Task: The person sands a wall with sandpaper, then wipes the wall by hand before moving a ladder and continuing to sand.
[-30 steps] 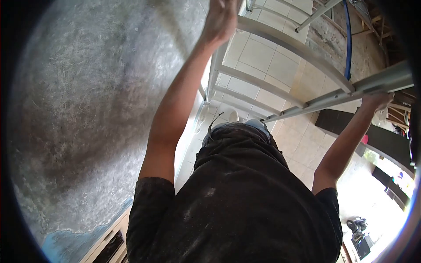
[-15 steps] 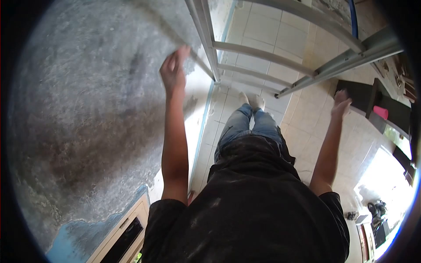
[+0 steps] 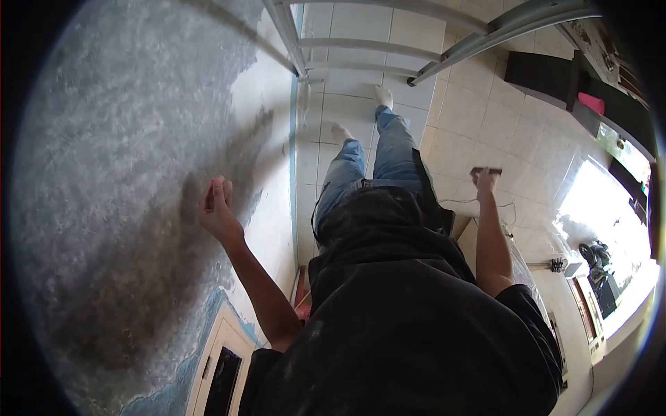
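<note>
My left hand is raised beside the rough grey wall, its fingers curled in toward the thumb. Whatever it may hold is hidden by the fingers. Out to the other side, my right hand is closed on a small dark flat block whose exact kind I cannot make out. Both hands are apart from the metal ladder, which stands in front of my feet at the top of the view.
Pale floor tiles lie under my feet and to the right. A dark bench-like piece with a pink object stands at upper right. A framed opening is at lower left. A thin cable runs near my right hand.
The ladder has shifted up and left in view, and my feet have stepped apart. My left hand has come down and left; my right has moved inward, and the dark block now shows in it.
</note>
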The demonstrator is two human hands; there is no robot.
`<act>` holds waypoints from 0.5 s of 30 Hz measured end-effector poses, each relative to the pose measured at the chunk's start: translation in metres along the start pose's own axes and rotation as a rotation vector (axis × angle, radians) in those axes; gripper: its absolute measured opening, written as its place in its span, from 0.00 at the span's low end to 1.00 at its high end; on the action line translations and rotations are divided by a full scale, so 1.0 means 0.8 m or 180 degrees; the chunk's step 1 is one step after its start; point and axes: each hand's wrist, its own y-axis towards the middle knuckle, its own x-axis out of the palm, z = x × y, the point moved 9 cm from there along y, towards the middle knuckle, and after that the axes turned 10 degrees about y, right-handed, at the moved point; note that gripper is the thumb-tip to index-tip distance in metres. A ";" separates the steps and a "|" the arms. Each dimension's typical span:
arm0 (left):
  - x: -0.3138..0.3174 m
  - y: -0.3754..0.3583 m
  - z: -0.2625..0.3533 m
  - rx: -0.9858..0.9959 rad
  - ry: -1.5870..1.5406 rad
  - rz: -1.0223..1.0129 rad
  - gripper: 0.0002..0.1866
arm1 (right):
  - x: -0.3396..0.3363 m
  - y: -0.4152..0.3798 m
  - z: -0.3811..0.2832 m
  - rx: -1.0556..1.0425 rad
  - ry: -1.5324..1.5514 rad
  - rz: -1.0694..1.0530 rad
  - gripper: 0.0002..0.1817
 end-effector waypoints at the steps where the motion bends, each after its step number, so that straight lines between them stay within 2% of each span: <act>1: -0.011 0.000 0.005 0.0116 0.0197 0.0030 0.13 | 0.028 -0.009 -0.031 -0.0344 -0.0205 -0.0332 0.20; 4: -0.051 -0.005 0.023 0.0990 0.0947 0.0152 0.10 | 0.100 -0.013 -0.089 -0.1646 -0.0584 -0.0149 0.20; 7: -0.102 -0.032 0.045 0.2234 0.1525 0.0576 0.08 | 0.188 -0.108 -0.153 -0.2152 -0.0573 -0.0437 0.20; 10: -0.151 -0.079 0.086 0.3285 0.1945 0.1193 0.09 | 0.262 -0.206 -0.177 -0.2039 -0.0465 -0.0844 0.19; 11: -0.172 -0.093 0.095 0.3464 0.2094 0.1506 0.08 | 0.282 -0.240 -0.181 -0.1923 -0.0412 -0.0979 0.18; 12: -0.193 -0.105 0.106 0.3654 0.2248 0.1788 0.07 | 0.303 -0.286 -0.179 -0.1222 -0.0378 -0.1333 0.19; 14: -0.224 -0.125 0.131 0.4175 0.2694 0.2271 0.07 | 0.340 -0.326 -0.161 -0.1129 -0.0107 -0.1688 0.15; 15: -0.235 -0.131 0.143 0.4130 0.2950 0.2596 0.08 | 0.357 -0.351 -0.155 -0.0905 -0.0184 -0.1881 0.15</act>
